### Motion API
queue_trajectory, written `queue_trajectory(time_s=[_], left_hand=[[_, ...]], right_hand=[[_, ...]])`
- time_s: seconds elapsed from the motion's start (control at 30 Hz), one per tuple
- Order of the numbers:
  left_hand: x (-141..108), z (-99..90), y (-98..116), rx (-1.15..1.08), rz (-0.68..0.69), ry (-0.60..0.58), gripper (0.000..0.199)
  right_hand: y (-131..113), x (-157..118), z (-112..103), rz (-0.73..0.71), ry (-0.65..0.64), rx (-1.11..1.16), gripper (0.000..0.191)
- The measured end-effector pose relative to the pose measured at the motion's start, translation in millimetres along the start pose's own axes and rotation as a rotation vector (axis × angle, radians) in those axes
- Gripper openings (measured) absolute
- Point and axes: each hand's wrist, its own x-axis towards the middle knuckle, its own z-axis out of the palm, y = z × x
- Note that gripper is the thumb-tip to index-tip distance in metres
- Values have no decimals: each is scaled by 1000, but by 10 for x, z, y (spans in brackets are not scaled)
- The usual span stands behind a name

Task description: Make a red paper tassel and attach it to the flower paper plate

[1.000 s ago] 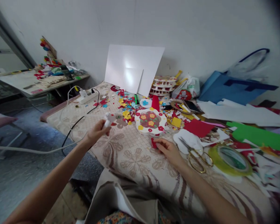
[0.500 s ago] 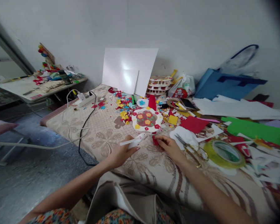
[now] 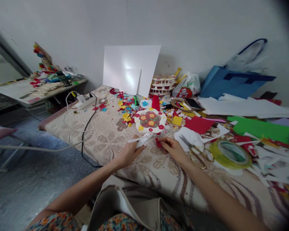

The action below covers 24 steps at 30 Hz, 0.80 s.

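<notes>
My left hand (image 3: 130, 154) is closed round a white glue gun (image 3: 144, 140), whose front end lies just below a round white piece (image 3: 150, 120) decorated with red and yellow flowers. Between the fingertips of my right hand (image 3: 171, 147) is a small red piece (image 3: 158, 143), a little to the right of the glue gun. Gold-handled scissors (image 3: 197, 152) rest beside my right hand, partly on a white piece (image 3: 186, 137).
A roll of yellow tape (image 3: 231, 154), a red sheet (image 3: 198, 124) and a green sheet (image 3: 262, 129) lie to the right. Colourful scraps (image 3: 126, 116) are spread behind. A white board (image 3: 118, 67) leans on the wall. A black cable (image 3: 83, 141) crosses the left side.
The glue gun has moved slightly right and up, nearer the red piece. The red piece has turned a little in my right fingers. The whole view has shifted slightly.
</notes>
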Motion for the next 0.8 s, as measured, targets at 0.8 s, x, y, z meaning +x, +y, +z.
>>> queue_trajectory(time_s=[0.8], left_hand=[[-97, -78, 42, -15, -116, 38, 22]], right_hand=[[48, 50, 44, -63, 27, -53, 31]])
